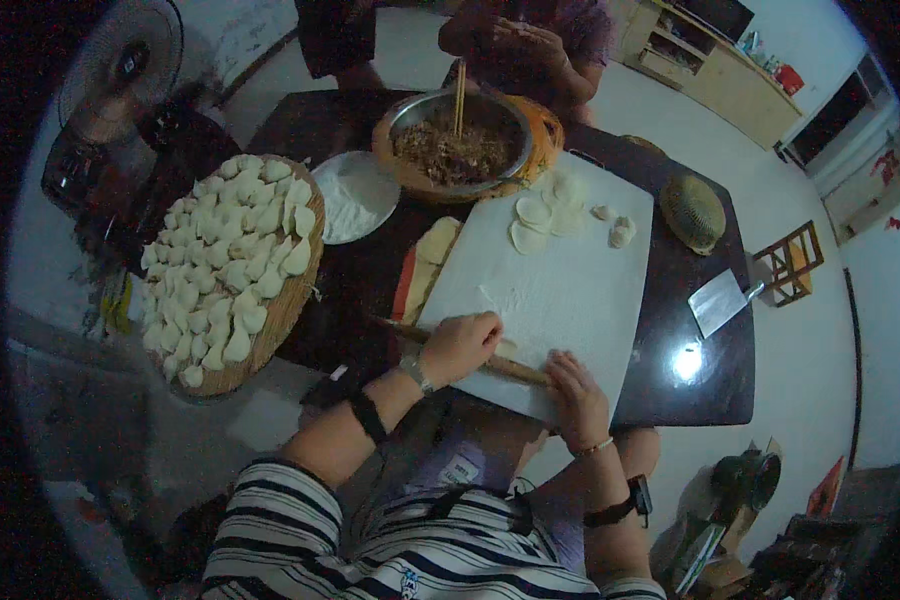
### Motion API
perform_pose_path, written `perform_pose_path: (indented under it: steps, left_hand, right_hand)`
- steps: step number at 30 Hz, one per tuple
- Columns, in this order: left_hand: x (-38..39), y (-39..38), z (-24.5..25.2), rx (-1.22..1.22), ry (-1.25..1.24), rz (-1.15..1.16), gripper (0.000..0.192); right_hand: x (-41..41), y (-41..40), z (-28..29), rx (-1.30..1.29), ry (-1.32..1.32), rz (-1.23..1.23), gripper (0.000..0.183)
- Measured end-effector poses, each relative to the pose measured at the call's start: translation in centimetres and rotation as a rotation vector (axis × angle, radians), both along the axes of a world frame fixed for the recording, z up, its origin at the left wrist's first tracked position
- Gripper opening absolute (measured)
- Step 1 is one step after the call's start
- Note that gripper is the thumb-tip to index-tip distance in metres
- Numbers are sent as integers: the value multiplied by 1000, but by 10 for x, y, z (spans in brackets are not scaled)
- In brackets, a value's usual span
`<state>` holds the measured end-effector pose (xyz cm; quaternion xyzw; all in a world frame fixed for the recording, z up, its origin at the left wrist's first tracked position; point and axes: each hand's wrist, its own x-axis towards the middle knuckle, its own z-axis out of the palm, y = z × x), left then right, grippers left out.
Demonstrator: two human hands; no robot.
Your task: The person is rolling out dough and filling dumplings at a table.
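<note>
A wooden rolling pin (519, 370) lies across the near part of a white cutting board (562, 300). My right hand (576, 397) rests on the pin's right end, fingers bent over it. Over the pin further left is my left hand (463, 345), its fingers curled at the edge of a small dough piece (505, 348); its exact grip is hidden. Thin round dough wrappers (532, 225) overlap on the board's far part, beside small dough lumps (621, 232). A large steel bowl (526, 142) of dark minced filling, with chopsticks (460, 101) upright in it, stands beyond the board.
At left, a round woven tray (289, 300) bears many filled dumplings, beside a bowl of flour (356, 199). A cleaver (718, 304) and a woven basket (692, 214) lie on the dark table (664, 390) at right. Across the table, another person (532, 52) holds their hands together.
</note>
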<state>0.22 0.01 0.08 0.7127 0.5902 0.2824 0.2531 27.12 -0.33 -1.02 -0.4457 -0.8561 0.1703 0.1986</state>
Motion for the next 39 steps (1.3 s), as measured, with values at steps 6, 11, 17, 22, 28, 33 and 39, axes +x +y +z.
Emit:
perform_pose_path:
  steps: [6, 11, 17, 22, 28, 33, 39]
  left_hand:
    - [-1, 34, 12, 13, -1, -125, 21]
    - [-1, 18, 2, -64, -9, -16, 20]
    - [30, -1, 8, -7, 52, -102, 26]
    - [39, 33, -4, 93, 49, -124, 23]
    - [21, -1, -6, -38, 40, 23, 22]
    - [17, -3, 8, 63, 37, -25, 24]
    - [13, 24, 2, 63, 90, -130, 23]
  right_hand:
    - [-2, 54, -3, 1, 139, 8, 47]
    - [2, 16, -9, -61, 120, -64, 37]
    - [30, -6, 2, -141, 219, -112, 45]
    - [24, 42, 4, 36, 38, -116, 47]
    - [19, 12, 2, 2, 18, -10, 43]
    - [17, 13, 6, -17, 62, -36, 38]
    - [18, 36, -13, 54, 69, -23, 36]
